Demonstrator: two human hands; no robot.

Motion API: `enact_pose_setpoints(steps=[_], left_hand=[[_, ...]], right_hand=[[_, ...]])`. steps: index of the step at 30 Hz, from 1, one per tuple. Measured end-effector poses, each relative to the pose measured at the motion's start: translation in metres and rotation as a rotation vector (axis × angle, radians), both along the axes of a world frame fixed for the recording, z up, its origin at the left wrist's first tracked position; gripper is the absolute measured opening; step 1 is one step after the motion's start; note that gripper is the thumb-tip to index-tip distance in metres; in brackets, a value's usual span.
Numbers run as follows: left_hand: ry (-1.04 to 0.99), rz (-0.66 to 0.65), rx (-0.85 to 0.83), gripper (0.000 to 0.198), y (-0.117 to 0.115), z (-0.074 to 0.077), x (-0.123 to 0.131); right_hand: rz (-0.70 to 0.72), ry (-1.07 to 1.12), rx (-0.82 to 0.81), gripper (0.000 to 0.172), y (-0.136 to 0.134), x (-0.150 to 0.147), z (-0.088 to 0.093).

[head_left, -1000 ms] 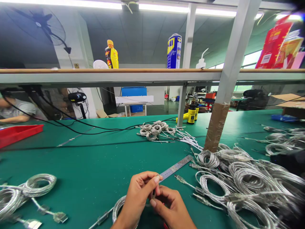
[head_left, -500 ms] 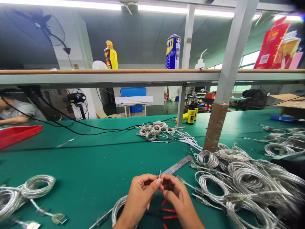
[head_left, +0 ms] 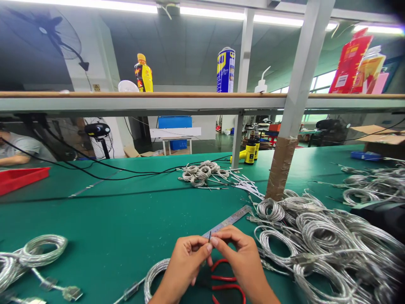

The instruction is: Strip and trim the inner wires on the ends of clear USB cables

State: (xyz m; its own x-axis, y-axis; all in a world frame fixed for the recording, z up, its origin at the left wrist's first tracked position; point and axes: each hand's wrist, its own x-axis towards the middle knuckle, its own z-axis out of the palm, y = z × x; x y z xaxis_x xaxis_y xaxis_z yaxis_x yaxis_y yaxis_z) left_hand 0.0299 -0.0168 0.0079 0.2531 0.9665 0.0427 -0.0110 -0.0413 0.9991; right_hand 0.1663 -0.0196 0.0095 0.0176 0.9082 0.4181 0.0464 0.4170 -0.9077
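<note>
Left hand (head_left: 186, 264) and right hand (head_left: 237, 253) pinch thin dark wire tips (head_left: 209, 237) (too fine to count).

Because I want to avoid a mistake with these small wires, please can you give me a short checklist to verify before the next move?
1. Wires held firmly: ok. The left hand and right hand pinch the thin wire ends between them.
2. Wire ends in good condition: cannot tell, they are too small to judge.
3. Red-handled pliers within reach: ok, they lie on the green mat just below the hands.
4. Steel ruler available: ok, it lies on the mat directly beyond the hands.
5. Free working room on the right: not ok, the heap of coiled cables sits close beside the right hand.
</note>
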Motion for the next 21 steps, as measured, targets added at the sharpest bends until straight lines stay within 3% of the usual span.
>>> enact_pose_setpoints(steps=[2,4,9,12,17,21], left_hand=[[-0.010,0.006,-0.004,0.030,-0.001,0.002,0.000],[-0.012,0.018,0.016,0.029,-0.002,0.004,0.001],[-0.023,0.026,0.068,0.027,-0.006,0.007,0.005],[-0.054,0.066,0.071,0.026,-0.008,0.006,0.006],[-0.147,0.221,0.129,0.019,-0.007,0.007,0.004],[-0.230,0.217,0.157,0.012,-0.007,0.010,0.002]], right_hand=[[-0.065,-0.096,0.067,0.012,-0.003,0.000,0.004],[-0.048,-0.064,0.014,0.016,-0.005,-0.001,0.006],[0.200,0.366,-0.285,0.028,0.001,-0.009,-0.003],[0.214,0.508,-0.357,0.031,0.004,-0.011,-0.010],[0.230,0.311,-0.323,0.026,0.001,-0.012,-0.019],[0.328,0.212,-0.226,0.023,-0.004,-0.021,-0.023]])
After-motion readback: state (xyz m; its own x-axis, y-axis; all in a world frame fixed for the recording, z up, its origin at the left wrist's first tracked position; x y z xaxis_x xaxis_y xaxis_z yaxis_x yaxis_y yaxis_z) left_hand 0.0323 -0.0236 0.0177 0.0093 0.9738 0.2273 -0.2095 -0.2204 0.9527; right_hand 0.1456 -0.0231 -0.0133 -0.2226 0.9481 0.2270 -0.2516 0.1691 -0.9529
